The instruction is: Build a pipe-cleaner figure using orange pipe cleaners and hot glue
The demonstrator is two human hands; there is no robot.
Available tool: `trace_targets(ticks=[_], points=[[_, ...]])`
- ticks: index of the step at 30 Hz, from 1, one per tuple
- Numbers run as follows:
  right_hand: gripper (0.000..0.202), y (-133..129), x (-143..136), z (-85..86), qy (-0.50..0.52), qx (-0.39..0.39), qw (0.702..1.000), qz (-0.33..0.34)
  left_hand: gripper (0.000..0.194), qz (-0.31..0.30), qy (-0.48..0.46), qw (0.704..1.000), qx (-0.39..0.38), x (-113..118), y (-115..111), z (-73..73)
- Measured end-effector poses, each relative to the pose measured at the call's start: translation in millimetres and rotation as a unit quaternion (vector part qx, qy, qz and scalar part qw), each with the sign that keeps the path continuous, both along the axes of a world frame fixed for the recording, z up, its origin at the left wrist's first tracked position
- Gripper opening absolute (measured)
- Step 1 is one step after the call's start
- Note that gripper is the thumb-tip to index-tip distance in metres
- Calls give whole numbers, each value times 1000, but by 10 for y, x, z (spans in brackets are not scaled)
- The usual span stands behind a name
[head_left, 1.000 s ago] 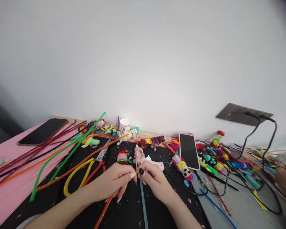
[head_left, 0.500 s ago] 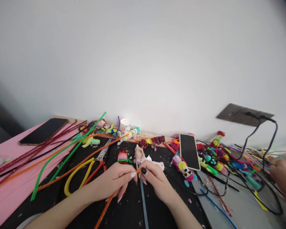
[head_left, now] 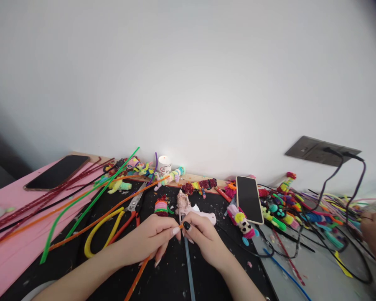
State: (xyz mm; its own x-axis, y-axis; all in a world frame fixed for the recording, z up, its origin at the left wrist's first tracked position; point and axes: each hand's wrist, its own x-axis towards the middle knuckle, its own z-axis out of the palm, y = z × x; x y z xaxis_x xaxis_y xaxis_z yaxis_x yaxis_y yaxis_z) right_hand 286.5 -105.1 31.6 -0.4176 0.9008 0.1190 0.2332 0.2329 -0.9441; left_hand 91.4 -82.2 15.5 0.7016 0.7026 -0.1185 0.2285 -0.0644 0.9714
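An orange pipe cleaner (head_left: 137,279) runs up under my left hand (head_left: 155,236), and its short end shows between my fingertips. My left thumb and fingers pinch it. My right hand (head_left: 203,236), with a black thumbnail, pinches the same end from the other side, so the two hands nearly touch. Just beyond them lies a white glue gun (head_left: 203,214) with a crusted nozzle end, and a translucent glue stick (head_left: 189,267) extends from it toward me. Left of the gun stands a small striped pipe-cleaner figure (head_left: 161,207).
Red-handled scissors (head_left: 134,204), a yellow pipe cleaner loop (head_left: 90,238) and green pipe cleaners (head_left: 59,221) lie left. A dark phone (head_left: 56,172) rests on pink board. Another phone (head_left: 250,200), black cables (head_left: 357,276) and several figures are right. Another person's hand (head_left: 374,228) is far right.
My hands stay pinched on the orange pipe cleaner; less of its end shows between them, and my right fingertips sit slightly closer to the left. The other person's hand has shifted slightly right.
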Motion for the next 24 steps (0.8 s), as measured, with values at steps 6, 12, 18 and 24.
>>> trace_targets(ticks=[6, 12, 18, 24], points=[[33, 2, -3, 28, -13, 10, 1000, 6, 31, -3, -3, 1000, -2, 0, 1, -2], [31, 0, 0, 42, -17, 13, 1000, 4, 33, -2, -2, 1000, -12, -1, 3, -22], [28, 4, 6, 33, -28, 23, 999, 5, 33, 1, -1, 1000, -1, 2, 6, -20], [26, 0, 2, 48, -38, 28, 999, 3, 32, 3, 2, 1000, 1, -1, 3, -21]])
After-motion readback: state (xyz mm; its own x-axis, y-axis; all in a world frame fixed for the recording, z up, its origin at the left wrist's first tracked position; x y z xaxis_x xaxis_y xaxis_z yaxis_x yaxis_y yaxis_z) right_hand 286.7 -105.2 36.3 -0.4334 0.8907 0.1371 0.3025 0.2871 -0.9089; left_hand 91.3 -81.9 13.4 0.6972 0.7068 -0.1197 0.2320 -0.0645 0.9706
